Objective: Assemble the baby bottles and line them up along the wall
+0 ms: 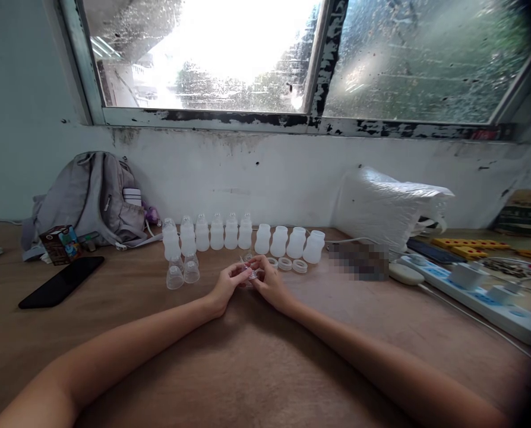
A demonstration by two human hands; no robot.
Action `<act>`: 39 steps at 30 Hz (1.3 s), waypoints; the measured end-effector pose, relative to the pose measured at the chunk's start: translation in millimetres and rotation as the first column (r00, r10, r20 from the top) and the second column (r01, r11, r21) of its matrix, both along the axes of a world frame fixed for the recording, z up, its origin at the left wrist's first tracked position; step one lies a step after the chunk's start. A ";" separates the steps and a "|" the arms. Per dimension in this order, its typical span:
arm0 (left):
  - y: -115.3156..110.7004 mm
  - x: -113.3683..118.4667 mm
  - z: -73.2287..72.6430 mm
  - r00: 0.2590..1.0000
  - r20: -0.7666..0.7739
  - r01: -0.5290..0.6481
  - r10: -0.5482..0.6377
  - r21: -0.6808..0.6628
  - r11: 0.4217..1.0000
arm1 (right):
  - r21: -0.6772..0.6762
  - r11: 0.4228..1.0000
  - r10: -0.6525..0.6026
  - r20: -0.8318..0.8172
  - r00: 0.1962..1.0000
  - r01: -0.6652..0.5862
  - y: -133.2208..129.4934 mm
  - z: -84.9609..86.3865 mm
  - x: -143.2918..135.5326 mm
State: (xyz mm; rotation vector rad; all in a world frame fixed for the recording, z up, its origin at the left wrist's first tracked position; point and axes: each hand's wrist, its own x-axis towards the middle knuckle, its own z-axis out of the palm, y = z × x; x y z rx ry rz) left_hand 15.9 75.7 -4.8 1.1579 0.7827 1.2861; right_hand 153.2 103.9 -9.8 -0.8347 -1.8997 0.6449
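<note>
My left hand and my right hand meet at the middle of the table. Their fingers are pinched together on a small clear bottle part, which looks like a nipple or ring; the fingers hide much of it. Just right of it lie several white screw rings. Behind the hands stands a row of frosted baby bottles. Those on the left, such as one bottle, carry clear tops, while the open-necked bottles on the right have none. Several clear dome caps sit in front of the row's left end.
A phone, a small box and a grey backpack occupy the left side. To the right are a white plastic bag, a round white device and a power strip with plugs and cables. A window rises above the table.
</note>
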 end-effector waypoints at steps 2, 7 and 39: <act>-0.9 0.7 0.2 1.000 0.010 -0.007 0.007 -0.001 1.000 | -0.014 1.000 0.020 0.005 1.000 -0.020 -0.9 1.2 0.2; -0.5 1.3 1.3 0.986 0.106 -0.119 0.127 -0.085 0.989 | -0.160 0.977 0.138 -0.044 0.989 -0.144 -2.6 -0.2 1.4; 2.5 0.0 22.0 0.947 0.065 -0.320 0.314 0.126 0.939 | -0.038 0.961 -0.233 0.428 0.873 0.275 82.7 121.0 28.0</act>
